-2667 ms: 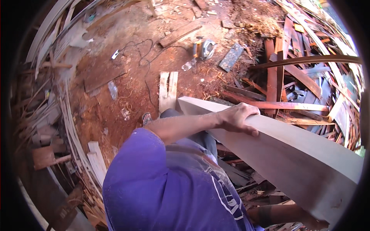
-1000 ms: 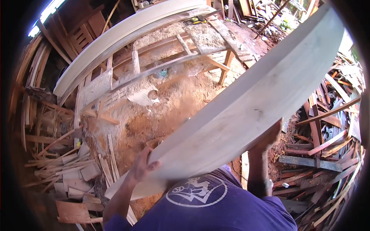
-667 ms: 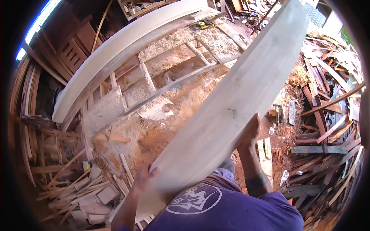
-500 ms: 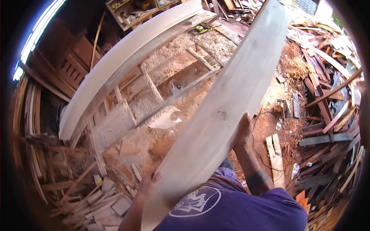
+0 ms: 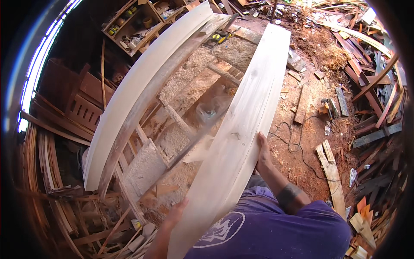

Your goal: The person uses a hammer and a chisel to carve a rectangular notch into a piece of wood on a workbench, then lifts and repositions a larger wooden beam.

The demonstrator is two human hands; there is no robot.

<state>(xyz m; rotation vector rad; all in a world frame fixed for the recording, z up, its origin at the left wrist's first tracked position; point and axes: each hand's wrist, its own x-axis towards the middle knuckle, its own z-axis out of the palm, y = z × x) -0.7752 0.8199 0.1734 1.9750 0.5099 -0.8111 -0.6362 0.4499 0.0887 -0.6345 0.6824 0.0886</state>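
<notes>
A long, pale wooden plank (image 5: 230, 136) slants across the middle, from close against my purple shirt up toward the far right. One broad face and a long side face of it show. My left hand (image 5: 174, 214) is closed on the left edge near the close end, its fingers partly hidden. Farther along, my right hand (image 5: 264, 155) grips the right edge, with fingers hidden beneath the wood. Left of it, another long pale plank (image 5: 144, 80) lies on the outer rail of a wooden frame bench (image 5: 177, 116) strewn with shavings.
A yellow-black tape measure (image 5: 216, 37) lies at the bench's far end. On the dirt floor at right are a corded power tool (image 5: 328, 108) and loose boards (image 5: 331, 168). Scrap wood (image 5: 375, 112) is heaped along the right. An open shelf (image 5: 133, 32) with small containers stands far left.
The held plank has rolled, so its long side face now shows, and its far end has swung left and come lower in view. Both hands keep their hold. The whole view has shifted slightly.
</notes>
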